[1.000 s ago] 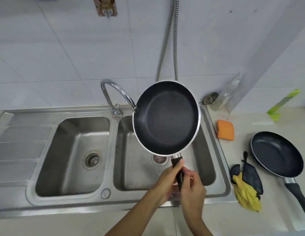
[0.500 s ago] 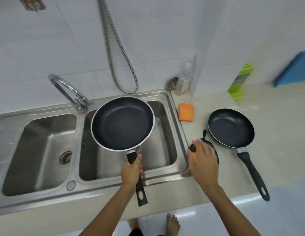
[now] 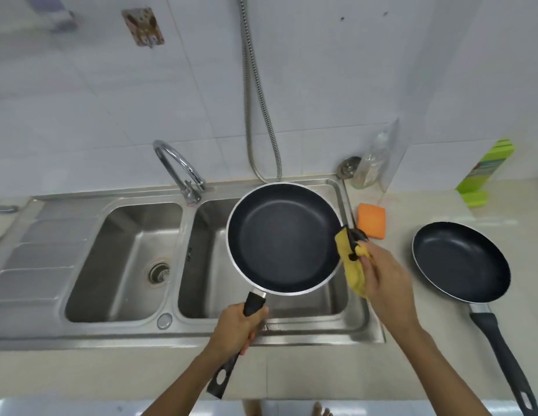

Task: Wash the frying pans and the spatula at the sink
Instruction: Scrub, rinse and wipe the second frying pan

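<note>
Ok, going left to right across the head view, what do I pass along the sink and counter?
Round steel drain → curved chrome faucet → black frying pan held over the sink → orange rectangular sponge → second black frying pan on the counter.

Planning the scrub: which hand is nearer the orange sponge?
Right. The right hand, holding a yellow cloth, is just in front of the sponge; the left hand holds the pan handle at the sink's front edge, well off to its left.
</note>
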